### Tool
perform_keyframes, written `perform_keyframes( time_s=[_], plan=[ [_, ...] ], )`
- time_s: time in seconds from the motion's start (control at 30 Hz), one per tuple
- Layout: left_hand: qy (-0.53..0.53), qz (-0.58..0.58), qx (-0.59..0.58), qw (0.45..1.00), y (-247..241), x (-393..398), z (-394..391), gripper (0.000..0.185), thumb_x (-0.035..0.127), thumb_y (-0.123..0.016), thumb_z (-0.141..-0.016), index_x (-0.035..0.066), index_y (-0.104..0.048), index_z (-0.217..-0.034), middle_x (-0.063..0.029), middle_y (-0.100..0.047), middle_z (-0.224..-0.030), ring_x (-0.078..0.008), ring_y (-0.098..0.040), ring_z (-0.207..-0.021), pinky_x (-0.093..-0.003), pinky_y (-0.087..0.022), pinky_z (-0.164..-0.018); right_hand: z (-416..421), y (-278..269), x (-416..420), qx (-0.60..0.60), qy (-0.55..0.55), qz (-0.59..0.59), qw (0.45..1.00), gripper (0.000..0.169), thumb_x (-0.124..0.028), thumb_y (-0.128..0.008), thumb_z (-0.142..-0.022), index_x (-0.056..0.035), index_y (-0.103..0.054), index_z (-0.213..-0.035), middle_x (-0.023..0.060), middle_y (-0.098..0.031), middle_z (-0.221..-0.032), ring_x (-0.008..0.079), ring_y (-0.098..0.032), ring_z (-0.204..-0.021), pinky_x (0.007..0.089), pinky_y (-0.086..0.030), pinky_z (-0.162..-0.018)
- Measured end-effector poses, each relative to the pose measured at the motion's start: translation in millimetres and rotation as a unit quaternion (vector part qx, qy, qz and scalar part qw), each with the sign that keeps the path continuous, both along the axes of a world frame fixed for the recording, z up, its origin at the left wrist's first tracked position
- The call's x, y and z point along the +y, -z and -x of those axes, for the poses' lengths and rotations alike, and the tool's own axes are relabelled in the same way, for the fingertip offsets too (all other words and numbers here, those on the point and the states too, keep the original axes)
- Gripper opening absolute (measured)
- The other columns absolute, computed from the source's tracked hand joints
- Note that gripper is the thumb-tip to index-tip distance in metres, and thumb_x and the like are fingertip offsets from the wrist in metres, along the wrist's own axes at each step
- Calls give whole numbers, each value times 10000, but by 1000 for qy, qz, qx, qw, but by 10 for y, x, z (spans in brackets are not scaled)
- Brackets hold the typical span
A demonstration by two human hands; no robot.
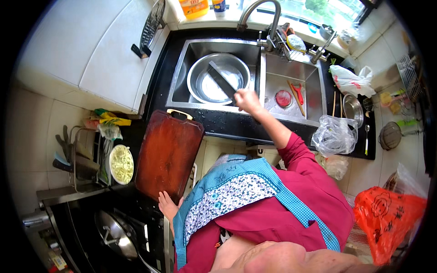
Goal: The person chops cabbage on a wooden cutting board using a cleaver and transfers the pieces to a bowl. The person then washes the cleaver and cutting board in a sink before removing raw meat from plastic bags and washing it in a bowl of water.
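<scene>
My right hand (246, 100) grips the handle of a kitchen knife (222, 80). The dark blade slants over a round stainless steel basin (191, 78), which stands in the left sink bowl (177, 94). Whether the blade touches the basin cannot be told. To my left, a reddish-brown cutting board (170, 150) with a cream handle lies on the black counter. My left hand (168, 205) rests at the board's near end, fingers apart. A white bowl of pale green shreds (122, 164) stands just left of the board.
The right sink bowl (278, 65) holds a red round object (283, 98) and a red-handled peeler (298, 91). A faucet (277, 20) arches behind. A knife rack (83, 160) and lidded pan (114, 232) are left. Plastic bags (334, 134) and a metal bowl (352, 110) lie right.
</scene>
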State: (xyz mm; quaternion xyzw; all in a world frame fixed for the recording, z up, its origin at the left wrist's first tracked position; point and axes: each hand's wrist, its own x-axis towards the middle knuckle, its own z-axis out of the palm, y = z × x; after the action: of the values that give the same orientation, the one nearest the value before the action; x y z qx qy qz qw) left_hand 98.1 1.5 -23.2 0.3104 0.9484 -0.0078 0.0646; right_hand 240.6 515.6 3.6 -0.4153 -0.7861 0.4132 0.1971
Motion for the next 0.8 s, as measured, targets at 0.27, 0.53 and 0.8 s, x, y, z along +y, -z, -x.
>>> perform_keyframes(
  time_s=[0.27, 0.53, 0.8],
  plan=[
    [-45, -208, -35, 977, -398, 1016, -416, 484, 195, -656, -885, -23, -527, -1298, -236, -474, -1368, -382, -484, -1245, -409, -398, -1037, -344, 118, 1062, 74, 28, 283, 956, 200, -147, -504, -931, 35, -569, -879, 109, -668, -715, 108, -590, -514, 273, -500, -460],
    [109, -282, -96, 949, -1115, 2537, -173, 372, 122, -663, -873, 2, -597, -1220, -194, -585, -1260, -342, -573, -1157, -384, -449, -987, 110, 532, 1268, 105, 7, 426, 899, 319, -44, -558, -826, 43, -520, -1130, 82, -596, -743, 120, -552, -538, 272, -468, -445],
    [348, -244, -121, 897, -551, 4589, 853, 113, 114, -670, -816, 14, -634, -777, -149, -619, -785, -360, -615, -772, -444, -488, -702, 537, 925, 1167, -208, -213, -96, 950, 339, -34, -561, -811, -31, -491, -1143, 256, -628, -976, 402, -651, -945, 475, -542, -795]
  ],
)
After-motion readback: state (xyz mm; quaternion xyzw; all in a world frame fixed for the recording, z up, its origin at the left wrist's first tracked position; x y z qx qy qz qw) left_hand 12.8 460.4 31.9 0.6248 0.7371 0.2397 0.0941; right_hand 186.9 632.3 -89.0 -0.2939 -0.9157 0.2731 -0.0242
